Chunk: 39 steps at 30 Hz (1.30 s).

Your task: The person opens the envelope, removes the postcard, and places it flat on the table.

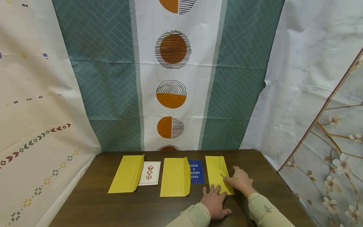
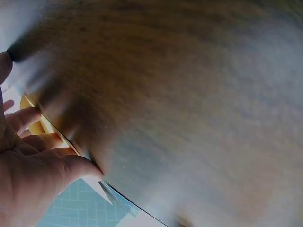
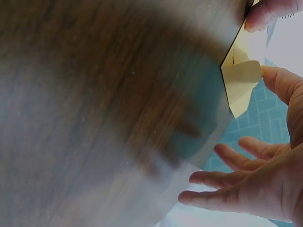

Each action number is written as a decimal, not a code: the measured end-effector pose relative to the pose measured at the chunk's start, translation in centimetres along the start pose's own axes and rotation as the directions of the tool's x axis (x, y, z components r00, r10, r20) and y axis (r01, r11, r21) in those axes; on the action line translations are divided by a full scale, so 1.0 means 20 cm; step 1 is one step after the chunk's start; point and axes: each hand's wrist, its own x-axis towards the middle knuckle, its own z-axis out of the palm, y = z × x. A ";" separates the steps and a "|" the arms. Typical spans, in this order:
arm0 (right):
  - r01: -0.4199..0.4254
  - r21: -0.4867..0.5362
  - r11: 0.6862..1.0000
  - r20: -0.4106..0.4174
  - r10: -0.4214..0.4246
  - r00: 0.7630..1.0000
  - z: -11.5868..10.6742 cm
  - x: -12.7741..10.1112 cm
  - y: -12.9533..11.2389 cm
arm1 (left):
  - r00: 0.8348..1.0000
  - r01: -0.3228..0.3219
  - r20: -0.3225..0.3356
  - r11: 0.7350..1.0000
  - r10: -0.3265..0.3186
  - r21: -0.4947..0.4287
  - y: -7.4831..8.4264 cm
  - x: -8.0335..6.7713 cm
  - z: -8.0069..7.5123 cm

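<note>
A yellow envelope (image 1: 212, 168) lies on the right part of the table, long side running front to back. On its near end my left hand (image 1: 216, 201) rests with fingers spread and fingertips on the paper. My right hand (image 1: 241, 181) is at the envelope's right edge, its thumb touching the paper. In the right wrist view that thumb meets the tip of a raised envelope flap (image 3: 241, 75), while the other fingers extend away from it. The left wrist view shows the left hand (image 2: 38, 161) low against the tabletop, with a strip of yellow envelope (image 2: 35, 125) beyond its fingers.
Left of the hands lie a middle yellow envelope (image 1: 173, 178) with a blue card (image 1: 197, 171) reading "HAVE A GOOD DAY", and a left yellow envelope (image 1: 126, 175) with a white card (image 1: 150, 173) bearing red print. Patterned cloth (image 1: 113, 78) hangs behind the brown table (image 1: 127, 209).
</note>
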 end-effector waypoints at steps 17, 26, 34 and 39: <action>0.226 -0.130 0.965 -0.087 -0.238 0.967 0.00 -0.03 0.05 | 1.000 0.001 0.022 1.000 -0.001 0.012 0.00 -0.01 0.01; 0.281 -0.254 0.925 -0.136 -0.322 0.937 0.05 0.00 0.09 | 1.000 -0.005 0.010 1.000 0.004 0.009 0.00 -0.01 0.01; 0.284 -0.279 0.917 -0.164 -0.337 0.927 0.03 -0.01 0.10 | 1.000 -0.003 0.003 1.000 0.003 0.024 0.00 -0.02 0.01; 0.287 -0.275 0.918 -0.169 -0.340 0.925 0.03 -0.02 0.11 | 1.000 -0.002 0.006 1.000 0.002 0.017 0.00 -0.02 0.01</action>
